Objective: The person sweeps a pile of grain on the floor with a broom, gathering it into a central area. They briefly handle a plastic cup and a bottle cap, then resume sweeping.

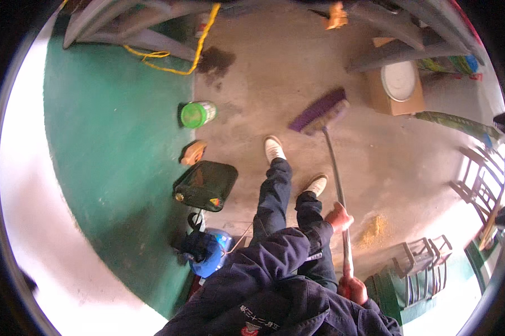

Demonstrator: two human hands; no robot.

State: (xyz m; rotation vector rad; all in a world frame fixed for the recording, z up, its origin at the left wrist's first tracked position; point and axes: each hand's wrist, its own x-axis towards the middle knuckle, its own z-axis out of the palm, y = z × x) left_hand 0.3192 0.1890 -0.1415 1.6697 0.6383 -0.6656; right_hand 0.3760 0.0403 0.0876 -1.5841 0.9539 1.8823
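Observation:
Both hands grip the long handle of a broom [319,111] with purple bristles. My left hand [340,217] is closed round the middle of the handle, beside my right knee. Lower in the view, my right hand [353,290] is closed round the reddish upper end of the handle, close to my jacket. The broom head rests at an angle over the concrete floor [269,67], ahead of my white shoes, and looks slightly blurred. A small spread of yellow grains [374,229] lies on the floor to the right of the handle.
Along the green wall at left stand a green-lidded tub [195,114], a dark square-topped object [208,185] and a blue container [210,256]. A yellow rope [200,48] hangs above. At right are a cardboard box [404,105], stools [420,256] and a chair [481,185].

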